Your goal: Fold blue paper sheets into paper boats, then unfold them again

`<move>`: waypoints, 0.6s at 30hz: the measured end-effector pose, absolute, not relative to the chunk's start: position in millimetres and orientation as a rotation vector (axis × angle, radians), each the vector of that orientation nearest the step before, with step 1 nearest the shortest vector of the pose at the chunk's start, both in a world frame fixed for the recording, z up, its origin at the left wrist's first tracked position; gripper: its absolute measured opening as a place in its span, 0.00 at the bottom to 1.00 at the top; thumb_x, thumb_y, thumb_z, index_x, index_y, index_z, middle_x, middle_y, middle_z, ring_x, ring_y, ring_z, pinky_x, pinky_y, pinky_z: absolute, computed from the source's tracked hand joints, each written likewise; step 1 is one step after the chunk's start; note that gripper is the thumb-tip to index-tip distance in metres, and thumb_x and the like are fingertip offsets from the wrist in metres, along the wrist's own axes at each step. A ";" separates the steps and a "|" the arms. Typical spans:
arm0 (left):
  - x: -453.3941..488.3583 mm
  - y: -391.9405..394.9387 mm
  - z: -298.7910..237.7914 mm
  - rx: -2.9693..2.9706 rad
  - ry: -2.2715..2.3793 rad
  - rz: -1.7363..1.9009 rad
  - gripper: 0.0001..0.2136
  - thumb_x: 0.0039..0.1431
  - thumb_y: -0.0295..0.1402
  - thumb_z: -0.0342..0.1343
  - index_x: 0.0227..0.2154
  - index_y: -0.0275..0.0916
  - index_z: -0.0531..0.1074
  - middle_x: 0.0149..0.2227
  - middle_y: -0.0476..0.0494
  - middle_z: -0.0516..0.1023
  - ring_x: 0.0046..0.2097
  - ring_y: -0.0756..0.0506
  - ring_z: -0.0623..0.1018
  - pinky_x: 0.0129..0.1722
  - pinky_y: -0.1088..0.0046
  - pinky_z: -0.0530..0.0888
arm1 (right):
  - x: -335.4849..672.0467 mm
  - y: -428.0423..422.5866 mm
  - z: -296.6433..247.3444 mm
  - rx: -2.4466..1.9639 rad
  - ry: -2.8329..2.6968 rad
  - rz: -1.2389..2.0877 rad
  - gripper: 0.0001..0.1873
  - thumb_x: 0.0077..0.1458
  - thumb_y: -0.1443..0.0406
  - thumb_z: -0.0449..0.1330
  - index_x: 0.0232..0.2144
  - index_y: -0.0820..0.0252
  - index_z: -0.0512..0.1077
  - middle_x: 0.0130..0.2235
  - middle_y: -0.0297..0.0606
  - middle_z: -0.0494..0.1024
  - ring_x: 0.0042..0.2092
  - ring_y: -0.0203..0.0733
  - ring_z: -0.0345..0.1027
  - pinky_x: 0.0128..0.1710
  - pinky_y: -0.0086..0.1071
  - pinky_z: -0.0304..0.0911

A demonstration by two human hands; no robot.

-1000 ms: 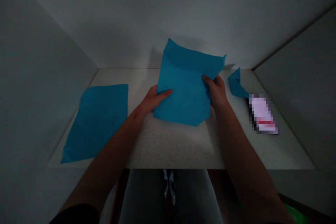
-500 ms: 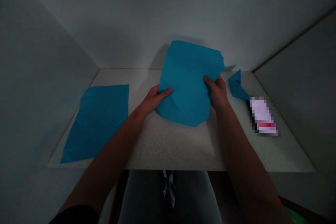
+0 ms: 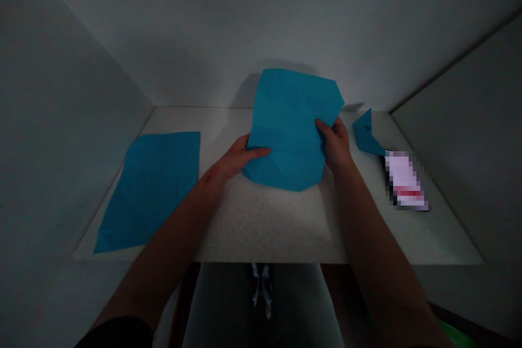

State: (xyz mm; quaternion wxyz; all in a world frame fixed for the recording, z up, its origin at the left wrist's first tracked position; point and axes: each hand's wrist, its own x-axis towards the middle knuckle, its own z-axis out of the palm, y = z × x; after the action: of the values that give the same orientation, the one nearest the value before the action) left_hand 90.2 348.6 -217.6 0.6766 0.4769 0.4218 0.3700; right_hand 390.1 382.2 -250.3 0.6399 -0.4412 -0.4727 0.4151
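Observation:
A sheet of blue paper (image 3: 291, 125) with cut-off or folded corners is held up over the middle of the tabletop, tilted toward me. My left hand (image 3: 244, 155) grips its left edge, thumb lying flat on the front and the other fingers behind. On the right edge my right hand (image 3: 334, 136) pinches it the same way, thumb on the front face. The fingers behind the paper are mostly hidden. A second blue sheet (image 3: 155, 185) lies flat at the left, partly covered by my left forearm.
A folded piece of blue paper (image 3: 365, 135) sits at the back right, touching a phone-like device (image 3: 405, 179) with a pixelated screen. White walls (image 3: 261, 16) enclose the pale tabletop (image 3: 261, 228) at the back and sides. My legs are below its front edge.
The held sheet's top has come slightly down and left, and its upper right corner edge now looks straight rather than ragged. Both hands keep their grip.

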 end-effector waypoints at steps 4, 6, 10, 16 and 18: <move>93.1 347.7 -218.1 1.067 0.982 0.815 0.37 0.46 0.43 0.81 0.60 0.40 0.79 0.62 0.29 0.85 0.62 0.27 0.85 0.64 0.44 0.84 | 389.5 383.4 -260.5 -1.025 -1.078 0.960 0.33 0.54 0.41 0.77 0.55 0.49 0.79 0.55 0.40 0.87 0.56 0.54 0.81 0.59 0.51 0.79; 95.5 348.1 -215.6 1.098 1.012 0.823 0.35 0.48 0.44 0.80 0.59 0.40 0.79 0.61 0.30 0.85 0.61 0.27 0.86 0.63 0.45 0.84 | 388.8 383.7 -265.4 -1.047 -1.070 0.945 0.33 0.54 0.38 0.76 0.52 0.50 0.78 0.50 0.38 0.87 0.52 0.51 0.81 0.54 0.46 0.79; 83.8 343.0 -191.1 1.204 1.141 0.937 0.36 0.49 0.52 0.79 0.57 0.39 0.80 0.58 0.31 0.87 0.58 0.28 0.87 0.59 0.47 0.86 | 386.6 383.5 -267.3 -1.100 -1.048 0.929 0.35 0.54 0.30 0.72 0.40 0.51 0.75 0.35 0.31 0.80 0.35 0.40 0.74 0.36 0.33 0.73; -28.3 294.4 -139.7 1.280 1.901 0.899 0.27 0.54 0.56 0.74 0.53 0.50 0.80 0.47 0.48 0.90 0.46 0.33 0.89 0.41 0.54 0.88 | 384.3 387.7 -263.0 -1.039 -1.101 0.999 0.36 0.58 0.29 0.66 0.43 0.52 0.74 0.33 0.31 0.80 0.25 0.33 0.62 0.26 0.30 0.59; -73.5 272.1 -136.9 1.298 2.183 0.818 0.27 0.49 0.60 0.74 0.47 0.52 0.79 0.38 0.50 0.89 0.40 0.29 0.88 0.32 0.50 0.87 | 383.7 389.6 -262.6 -1.035 -1.095 1.000 0.36 0.57 0.29 0.66 0.42 0.52 0.74 0.33 0.32 0.79 0.26 0.34 0.62 0.26 0.31 0.58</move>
State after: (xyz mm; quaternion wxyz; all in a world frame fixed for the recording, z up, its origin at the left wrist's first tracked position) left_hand -73.5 272.1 -136.9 0.2346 0.4730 0.7953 0.2980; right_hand 383.7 389.6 -262.6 0.6184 -0.4499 -0.4759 0.4344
